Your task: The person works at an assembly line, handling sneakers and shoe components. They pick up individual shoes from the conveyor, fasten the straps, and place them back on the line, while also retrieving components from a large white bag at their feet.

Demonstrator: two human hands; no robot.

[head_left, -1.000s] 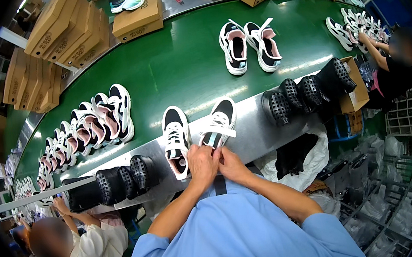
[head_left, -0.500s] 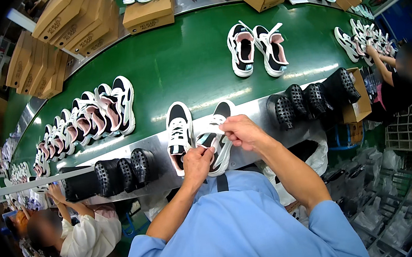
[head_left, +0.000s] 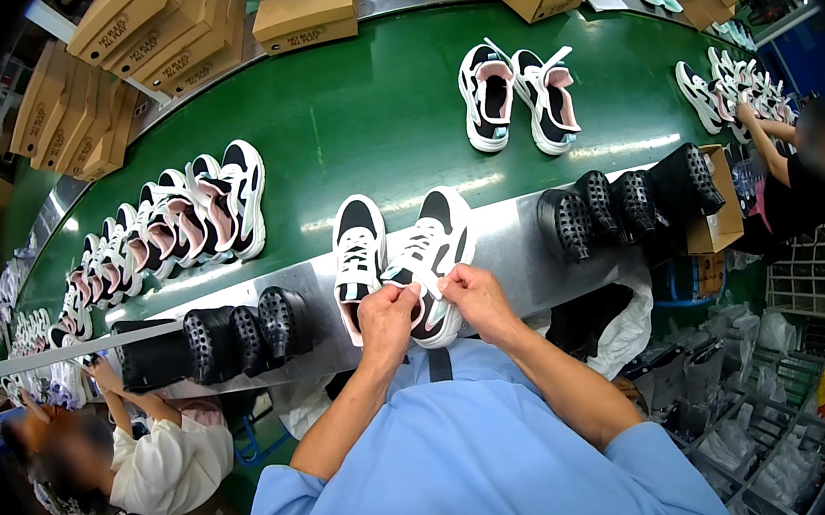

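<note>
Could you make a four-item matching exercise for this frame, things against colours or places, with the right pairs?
Things
1. Belt
2. Right hand
3. Shirt
4. Stacked boxes

Colours and places
A. Light blue
B. Upper left of the picture
C. Green
D. At the right side of the shoe that both hands touch

Pairs: 1-C, 2-D, 3-A, 4-B
</note>
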